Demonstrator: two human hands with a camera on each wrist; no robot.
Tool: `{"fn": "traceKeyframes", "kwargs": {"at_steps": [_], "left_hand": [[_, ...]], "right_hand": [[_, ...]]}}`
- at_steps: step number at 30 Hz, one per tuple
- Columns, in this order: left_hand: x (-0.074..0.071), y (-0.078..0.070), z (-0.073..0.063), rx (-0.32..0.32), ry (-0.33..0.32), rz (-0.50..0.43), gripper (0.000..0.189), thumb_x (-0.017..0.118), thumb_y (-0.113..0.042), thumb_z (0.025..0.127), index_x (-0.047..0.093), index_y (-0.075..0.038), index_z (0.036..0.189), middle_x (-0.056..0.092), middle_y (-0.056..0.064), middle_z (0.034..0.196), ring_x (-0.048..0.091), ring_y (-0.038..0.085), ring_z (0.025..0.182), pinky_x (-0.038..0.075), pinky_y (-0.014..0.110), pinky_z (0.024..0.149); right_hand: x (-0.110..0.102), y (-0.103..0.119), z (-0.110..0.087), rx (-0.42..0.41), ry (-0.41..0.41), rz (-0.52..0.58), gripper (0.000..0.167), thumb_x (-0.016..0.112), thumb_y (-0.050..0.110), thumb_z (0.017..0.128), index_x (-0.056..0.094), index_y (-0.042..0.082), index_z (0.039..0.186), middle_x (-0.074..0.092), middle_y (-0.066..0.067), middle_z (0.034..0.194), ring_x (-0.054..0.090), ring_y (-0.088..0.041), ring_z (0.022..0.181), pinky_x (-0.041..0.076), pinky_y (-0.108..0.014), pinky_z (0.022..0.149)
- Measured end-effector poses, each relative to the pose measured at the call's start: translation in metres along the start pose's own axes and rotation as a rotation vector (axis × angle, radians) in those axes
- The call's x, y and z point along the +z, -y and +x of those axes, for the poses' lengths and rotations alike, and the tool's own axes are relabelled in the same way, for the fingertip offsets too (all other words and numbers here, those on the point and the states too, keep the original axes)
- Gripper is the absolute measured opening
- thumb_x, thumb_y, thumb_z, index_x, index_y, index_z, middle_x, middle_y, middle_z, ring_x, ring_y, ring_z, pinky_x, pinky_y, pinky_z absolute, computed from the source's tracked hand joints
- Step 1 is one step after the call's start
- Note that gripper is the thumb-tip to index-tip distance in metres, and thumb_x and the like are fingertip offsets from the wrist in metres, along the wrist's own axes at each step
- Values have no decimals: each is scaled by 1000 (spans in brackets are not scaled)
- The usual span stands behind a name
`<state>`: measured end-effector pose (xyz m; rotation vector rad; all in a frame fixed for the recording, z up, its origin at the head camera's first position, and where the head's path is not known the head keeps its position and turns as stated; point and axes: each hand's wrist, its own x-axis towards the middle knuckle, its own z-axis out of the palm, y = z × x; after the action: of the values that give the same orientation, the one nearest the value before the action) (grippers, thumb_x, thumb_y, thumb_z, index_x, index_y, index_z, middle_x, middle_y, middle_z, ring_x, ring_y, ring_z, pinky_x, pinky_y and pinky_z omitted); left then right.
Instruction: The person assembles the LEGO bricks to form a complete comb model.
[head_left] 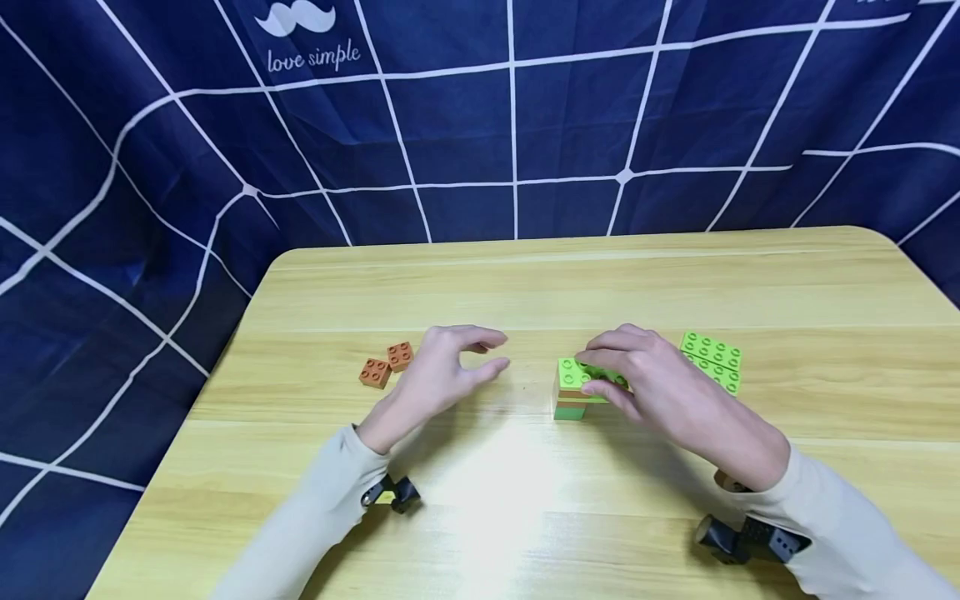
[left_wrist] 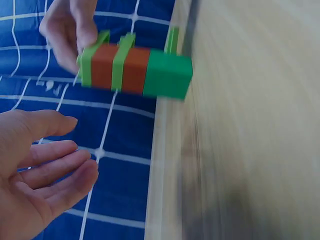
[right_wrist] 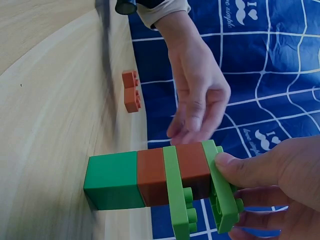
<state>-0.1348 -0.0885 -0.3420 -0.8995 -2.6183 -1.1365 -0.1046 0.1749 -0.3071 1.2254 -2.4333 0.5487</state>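
While the right hand [head_left: 663, 383] pinches the top light-green plate [head_left: 572, 375] of a stacked toy-brick tower [head_left: 570, 395], the head view shows the left hand [head_left: 442, 367] left of the tower, fingers loosely parted and holding nothing. Farther left of the tower lie two orange-brown two-by-two bricks [head_left: 376, 373]; to its right, partly behind the right hand, lie light-green studded plates [head_left: 711, 358]. The tabletop's [head_left: 525, 283] far edge runs well beyond the tower, and wood separates tower and left hand — room enough, I judge, to bring that hand in as a steadying support.

From the left wrist, the tower has a dark-green base brick [left_wrist: 167, 75] under alternating orange-brown and light-green layers; the left thumb and fingers stand apart, not touching it.

In the right wrist view, the thumb lies against the top plate's edge; both plates jut past the tower's side. Pressing straight down over the column should work best — force on that overhang could tip it.
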Motion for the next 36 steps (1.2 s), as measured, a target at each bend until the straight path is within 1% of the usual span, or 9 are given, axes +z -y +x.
{"fn": "traceKeyframes", "kwargs": {"at_steps": [6, 10, 13, 17, 21, 24, 26, 29, 36], "left_hand": [[-24, 24, -9, -45, -15, 152, 28, 74, -11, 85, 69, 5, 107, 70, 18, 106, 68, 31, 97, 55, 38, 89], [-36, 43, -15, -101, -6, 228, 30, 74, -9, 84, 68, 8, 107, 70, 20, 101, 66, 24, 73, 57, 34, 72], [-42, 54, -20, -150, 3, 235, 30, 75, -7, 83, 68, 9, 107, 70, 21, 98, 59, 20, 63, 53, 32, 62], [-48, 63, -27, -176, 6, 244, 24, 76, -6, 81, 70, 8, 100, 71, 19, 93, 63, 21, 73, 55, 35, 67], [-51, 69, -32, -187, 33, 261, 9, 77, -4, 80, 69, -1, 82, 67, 8, 76, 57, 17, 66, 50, 27, 58], [-51, 71, -35, -191, 43, 276, 11, 77, -4, 79, 66, -6, 76, 63, 3, 70, 53, 15, 63, 43, 23, 55], [-52, 72, -36, -192, 39, 287, 10, 77, -3, 78, 67, -4, 78, 63, 4, 71, 53, 16, 64, 43, 24, 56], [-52, 73, -37, -205, 40, 301, 11, 77, -2, 77, 70, -1, 85, 67, 7, 77, 56, 18, 67, 46, 27, 58], [-54, 73, -39, -290, 82, 356, 24, 78, -2, 75, 70, 4, 96, 68, 13, 82, 59, 21, 70, 52, 34, 62]], "right_hand": [[0, -1, 0, 1, -4, 7, 27, 78, 10, 76, 72, -2, 99, 70, -14, 96, 66, -29, 88, 57, -44, 77], [0, -1, -1, 2, -7, 4, 28, 80, 9, 74, 72, -3, 98, 69, -14, 95, 66, -29, 87, 57, -44, 76], [0, -2, -2, -5, -12, 5, 28, 79, 9, 74, 72, -3, 98, 69, -14, 95, 66, -28, 87, 57, -44, 76], [1, -3, -2, -17, -22, 14, 26, 74, 19, 83, 72, -2, 98, 69, -14, 95, 66, -28, 87, 57, -44, 76], [2, -3, -3, -28, -35, 19, 38, 58, 33, 94, 72, -1, 97, 70, -13, 95, 66, -28, 86, 57, -43, 75], [3, -3, -2, -28, -37, 19, 30, 66, 27, 90, 72, -1, 97, 70, -13, 95, 66, -28, 86, 57, -43, 76], [2, -3, -2, -25, -36, 15, 24, 75, 16, 82, 72, -2, 97, 70, -13, 95, 66, -28, 87, 57, -44, 76], [2, -2, -2, -21, -33, 12, 26, 79, 7, 74, 72, -2, 97, 70, -13, 95, 66, -28, 87, 57, -44, 76], [1, -2, -2, -9, -27, 30, 27, 80, 6, 73, 72, -1, 99, 70, -11, 95, 66, -27, 87, 57, -42, 76]]}}
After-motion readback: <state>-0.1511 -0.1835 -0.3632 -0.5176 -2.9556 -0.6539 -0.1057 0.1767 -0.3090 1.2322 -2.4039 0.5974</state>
